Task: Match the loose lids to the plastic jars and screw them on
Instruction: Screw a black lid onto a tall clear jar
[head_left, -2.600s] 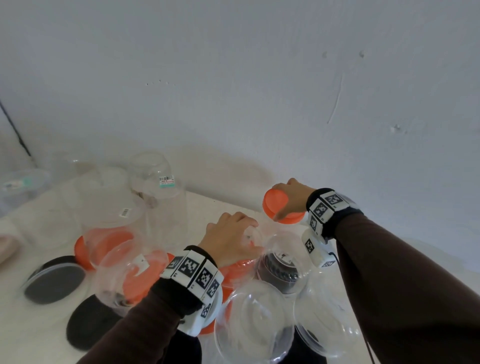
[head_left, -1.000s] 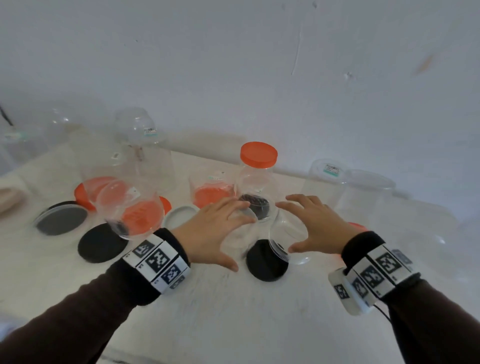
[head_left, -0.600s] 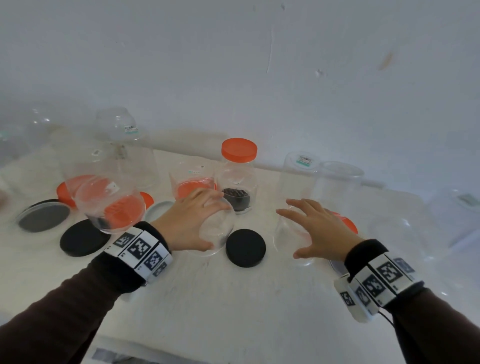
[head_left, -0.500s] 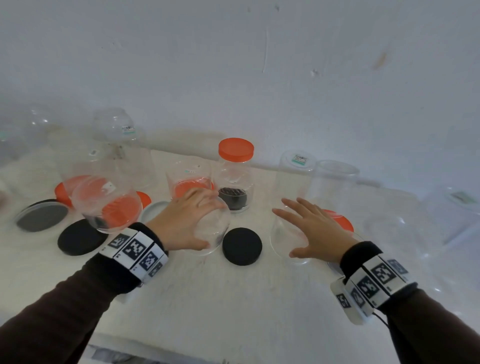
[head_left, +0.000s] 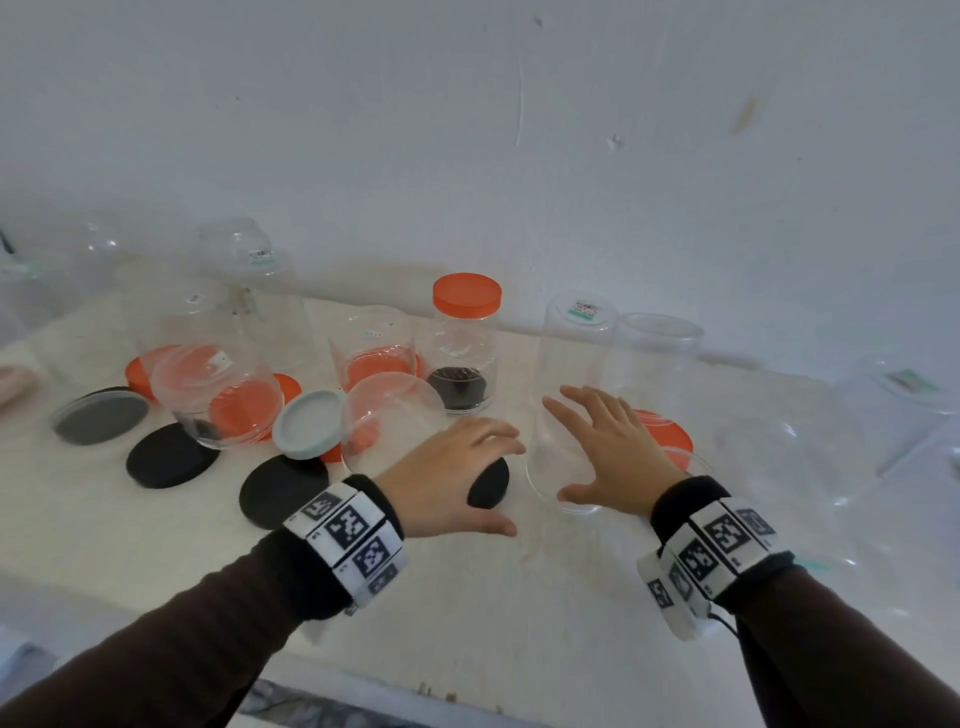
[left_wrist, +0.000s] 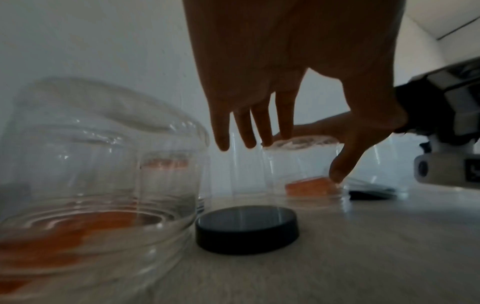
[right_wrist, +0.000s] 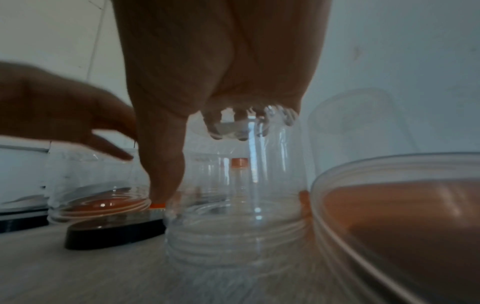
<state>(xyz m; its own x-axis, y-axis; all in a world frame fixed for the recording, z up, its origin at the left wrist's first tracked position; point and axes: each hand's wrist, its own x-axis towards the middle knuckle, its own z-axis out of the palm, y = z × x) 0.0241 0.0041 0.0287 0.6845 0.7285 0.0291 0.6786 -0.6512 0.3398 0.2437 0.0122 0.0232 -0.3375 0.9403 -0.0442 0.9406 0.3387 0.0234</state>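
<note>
Just ahead of the left hand (head_left: 447, 483) a jar (head_left: 389, 415) of clear, glossy plastic stands mouth down, and under that hand's fingers lies a black lid (left_wrist: 246, 228), smooth with a dull sheen on its flat top. Under the right hand (head_left: 608, 452) is another clear plastic jar (right_wrist: 233, 205), glossy, with moulded thread ridges at its mouth. Beneath both hands the desk (head_left: 493, 613) is pale and matt with a faint grain.

clear plastic jars (head_left: 569, 395) stand mouth-down on the bench — one upright jar (head_left: 464, 358) wears an orange lid (head_left: 467, 294). loose black lids (head_left: 283, 488), orange lids (head_left: 662, 436) and a grey lid (head_left: 310, 423) lie flat between them.
</note>
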